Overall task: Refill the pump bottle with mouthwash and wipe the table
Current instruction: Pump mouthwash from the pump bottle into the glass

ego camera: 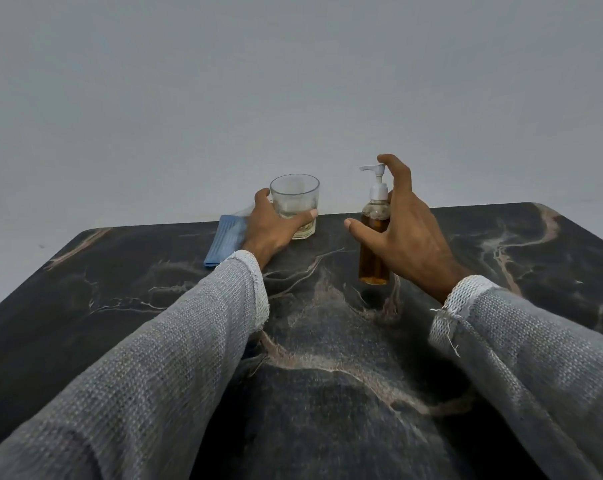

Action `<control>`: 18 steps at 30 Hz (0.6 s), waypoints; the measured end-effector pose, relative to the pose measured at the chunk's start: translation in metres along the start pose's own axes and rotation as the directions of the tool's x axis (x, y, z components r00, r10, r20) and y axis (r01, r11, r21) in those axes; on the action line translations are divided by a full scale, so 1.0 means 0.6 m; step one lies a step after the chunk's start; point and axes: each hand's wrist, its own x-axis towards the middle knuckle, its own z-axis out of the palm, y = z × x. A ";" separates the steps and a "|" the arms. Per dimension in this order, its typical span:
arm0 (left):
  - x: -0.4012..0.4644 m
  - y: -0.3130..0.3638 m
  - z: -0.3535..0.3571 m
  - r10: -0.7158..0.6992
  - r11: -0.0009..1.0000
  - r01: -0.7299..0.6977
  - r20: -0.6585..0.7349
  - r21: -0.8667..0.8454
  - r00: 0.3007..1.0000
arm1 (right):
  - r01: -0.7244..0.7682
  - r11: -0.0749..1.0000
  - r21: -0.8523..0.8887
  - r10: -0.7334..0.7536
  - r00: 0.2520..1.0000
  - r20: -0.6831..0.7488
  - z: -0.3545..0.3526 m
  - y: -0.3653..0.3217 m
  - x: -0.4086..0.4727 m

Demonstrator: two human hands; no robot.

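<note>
Marbled table (327, 393), amber pump bottle (373, 251), white pump

Blue cloth (223, 242) partly hidden behind left hand (270, 225); table (327, 393) cut off below.

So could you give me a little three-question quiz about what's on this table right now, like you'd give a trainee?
1. True or false: the pump bottle is empty.
2. Which hand grips the glass: A) left hand, B) right hand?
3. What colour is the folded cloth that lies behind the left hand on the table?

Key: 1. False, amber liquid fills most of it. 2. A. 3. Blue.
</note>
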 end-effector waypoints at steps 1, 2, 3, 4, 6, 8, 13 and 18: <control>0.004 -0.001 0.004 0.003 1.000 -0.003 0.002 -0.012 1.000 | 0.006 1.000 -0.005 -0.006 1.000 0.005 0.002 0.000 0.000; 0.007 -0.001 0.008 0.006 1.000 -0.006 0.003 -0.021 1.000 | 0.011 1.000 -0.012 -0.010 1.000 0.011 0.003 0.001 -0.002; 0.010 -0.001 0.013 0.009 1.000 -0.009 0.002 -0.027 1.000 | 0.012 1.000 -0.019 -0.012 1.000 0.016 0.003 0.003 -0.003; 0.013 -0.002 0.016 0.012 1.000 -0.012 0.000 -0.026 1.000 | 0.010 1.000 -0.022 -0.010 1.000 0.017 0.002 0.003 -0.006; 0.016 -0.003 0.020 0.017 1.000 -0.017 -0.005 -0.016 1.000 | 0.007 1.000 -0.020 -0.006 1.000 0.017 -0.002 0.004 -0.011; 0.019 -0.004 0.020 0.022 1.000 -0.022 -0.016 -0.006 1.000 | 0.007 1.000 -0.018 -0.006 1.000 0.020 -0.007 0.005 -0.015; 0.001 0.003 0.007 0.037 0.999 -0.037 -0.009 0.030 0.999 | 0.008 0.999 -0.031 -0.008 1.000 0.026 -0.021 -0.002 -0.026; -0.073 0.019 -0.029 0.105 0.995 -0.105 0.021 0.004 0.994 | -0.013 1.000 -0.006 0.013 0.999 0.033 -0.042 -0.022 -0.054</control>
